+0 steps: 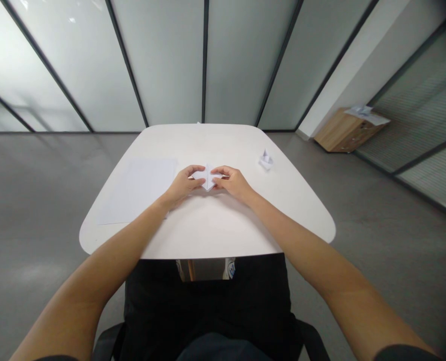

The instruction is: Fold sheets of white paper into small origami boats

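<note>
Just above the middle of the white table (211, 230) is a small piece of folded white paper (207, 176), its lower edge coming to a point. My left hand (187, 183) pinches its left side between thumb and fingers. From the other side, my right hand (232, 181) grips the right edge in the same way. A vertical crease or slit runs down the paper between the two hands. The fingertips behind the paper are partly hidden.
White paper sheets (140, 188) lie on the table's left side, partly behind my left forearm. A folded paper boat shape (266, 160) stands at the right. A wooden cabinet (345, 131) with papers on top stands by the far right wall. Frosted glass panels (170, 60) rise behind the table.
</note>
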Action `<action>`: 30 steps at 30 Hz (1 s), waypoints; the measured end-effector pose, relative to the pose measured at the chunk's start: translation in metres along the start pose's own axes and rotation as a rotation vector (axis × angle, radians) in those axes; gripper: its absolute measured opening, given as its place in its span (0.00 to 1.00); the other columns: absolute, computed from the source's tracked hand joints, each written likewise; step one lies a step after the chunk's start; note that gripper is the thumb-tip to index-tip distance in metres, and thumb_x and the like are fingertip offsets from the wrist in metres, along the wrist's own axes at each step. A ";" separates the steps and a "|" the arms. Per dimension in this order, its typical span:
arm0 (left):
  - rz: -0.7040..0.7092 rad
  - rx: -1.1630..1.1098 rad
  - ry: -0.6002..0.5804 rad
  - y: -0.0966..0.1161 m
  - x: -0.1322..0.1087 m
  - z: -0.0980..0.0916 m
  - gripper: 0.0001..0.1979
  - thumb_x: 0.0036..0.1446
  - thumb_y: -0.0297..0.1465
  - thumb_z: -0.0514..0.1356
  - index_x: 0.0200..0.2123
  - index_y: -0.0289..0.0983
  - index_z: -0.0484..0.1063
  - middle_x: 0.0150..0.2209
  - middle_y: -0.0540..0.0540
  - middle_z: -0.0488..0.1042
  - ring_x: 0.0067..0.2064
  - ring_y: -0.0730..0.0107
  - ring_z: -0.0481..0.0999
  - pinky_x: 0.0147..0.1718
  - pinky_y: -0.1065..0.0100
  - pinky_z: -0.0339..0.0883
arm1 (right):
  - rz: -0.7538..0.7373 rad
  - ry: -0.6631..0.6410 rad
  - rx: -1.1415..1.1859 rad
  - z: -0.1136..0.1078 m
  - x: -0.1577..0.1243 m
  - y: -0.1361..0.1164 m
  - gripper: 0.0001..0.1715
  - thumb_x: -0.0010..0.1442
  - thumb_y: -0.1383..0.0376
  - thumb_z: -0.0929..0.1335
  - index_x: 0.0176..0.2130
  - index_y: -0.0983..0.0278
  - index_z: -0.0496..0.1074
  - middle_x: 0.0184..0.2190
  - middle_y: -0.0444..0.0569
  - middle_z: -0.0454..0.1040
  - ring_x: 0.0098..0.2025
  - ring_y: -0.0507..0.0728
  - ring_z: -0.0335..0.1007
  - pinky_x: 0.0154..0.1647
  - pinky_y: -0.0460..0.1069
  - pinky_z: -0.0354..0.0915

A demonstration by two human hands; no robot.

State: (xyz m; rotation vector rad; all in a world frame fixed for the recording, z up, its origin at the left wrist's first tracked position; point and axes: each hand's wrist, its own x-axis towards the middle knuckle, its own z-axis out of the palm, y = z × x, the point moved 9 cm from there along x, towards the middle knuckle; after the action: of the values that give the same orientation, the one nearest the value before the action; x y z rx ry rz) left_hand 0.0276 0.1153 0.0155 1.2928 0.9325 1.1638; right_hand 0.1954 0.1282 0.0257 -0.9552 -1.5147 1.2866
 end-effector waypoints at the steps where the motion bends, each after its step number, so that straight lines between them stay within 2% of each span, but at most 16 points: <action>1: 0.005 0.013 0.001 0.000 0.001 -0.001 0.27 0.50 0.32 0.74 0.53 0.37 0.73 0.57 0.43 0.75 0.43 0.70 0.80 0.45 0.65 0.76 | 0.000 -0.003 -0.004 0.000 0.000 0.001 0.17 0.53 0.66 0.77 0.44 0.64 0.78 0.51 0.51 0.81 0.35 0.53 0.79 0.38 0.50 0.82; 6: 0.008 0.061 0.017 -0.002 0.002 -0.002 0.27 0.49 0.31 0.73 0.52 0.37 0.72 0.60 0.42 0.73 0.41 0.71 0.79 0.40 0.68 0.76 | -0.011 -0.003 -0.026 -0.001 0.003 0.004 0.17 0.53 0.68 0.76 0.44 0.63 0.78 0.49 0.49 0.82 0.33 0.52 0.78 0.38 0.49 0.81; 12: 0.009 0.108 0.008 -0.001 0.002 -0.002 0.25 0.51 0.33 0.72 0.52 0.38 0.73 0.60 0.41 0.74 0.41 0.71 0.80 0.41 0.66 0.76 | -0.007 0.004 -0.051 -0.004 0.005 0.010 0.16 0.54 0.68 0.75 0.44 0.63 0.78 0.49 0.49 0.82 0.32 0.51 0.78 0.37 0.48 0.80; 17: 0.003 0.348 -0.053 0.008 0.000 -0.010 0.26 0.52 0.35 0.72 0.54 0.37 0.76 0.52 0.40 0.79 0.40 0.67 0.81 0.35 0.69 0.70 | 0.027 0.018 -0.020 -0.009 0.004 0.011 0.15 0.54 0.69 0.76 0.44 0.63 0.79 0.50 0.50 0.81 0.32 0.50 0.77 0.36 0.48 0.80; 21: 0.036 0.409 -0.107 0.014 -0.001 -0.015 0.26 0.51 0.36 0.73 0.52 0.37 0.77 0.47 0.41 0.82 0.44 0.62 0.82 0.38 0.68 0.69 | 0.044 0.027 0.008 -0.013 0.003 0.012 0.17 0.52 0.68 0.77 0.44 0.63 0.78 0.51 0.50 0.81 0.33 0.50 0.77 0.38 0.49 0.81; 27: 0.039 0.534 -0.058 0.014 0.000 -0.024 0.23 0.56 0.41 0.70 0.52 0.36 0.80 0.35 0.45 0.82 0.29 0.71 0.74 0.29 0.70 0.61 | 0.085 -0.064 0.050 -0.007 0.000 0.012 0.23 0.52 0.65 0.80 0.47 0.63 0.78 0.45 0.49 0.83 0.37 0.53 0.80 0.45 0.52 0.81; 30: 0.058 0.558 -0.043 0.017 0.000 -0.026 0.22 0.58 0.44 0.69 0.51 0.38 0.81 0.34 0.46 0.82 0.29 0.72 0.73 0.29 0.70 0.61 | 0.097 -0.104 0.090 -0.006 -0.002 0.010 0.27 0.50 0.64 0.81 0.49 0.63 0.78 0.44 0.49 0.83 0.39 0.54 0.81 0.48 0.53 0.81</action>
State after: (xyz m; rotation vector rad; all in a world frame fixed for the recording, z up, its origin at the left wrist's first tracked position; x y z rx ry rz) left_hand 0.0008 0.1193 0.0295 1.7887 1.2472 0.9433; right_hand 0.2019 0.1296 0.0154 -0.9260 -1.4907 1.4812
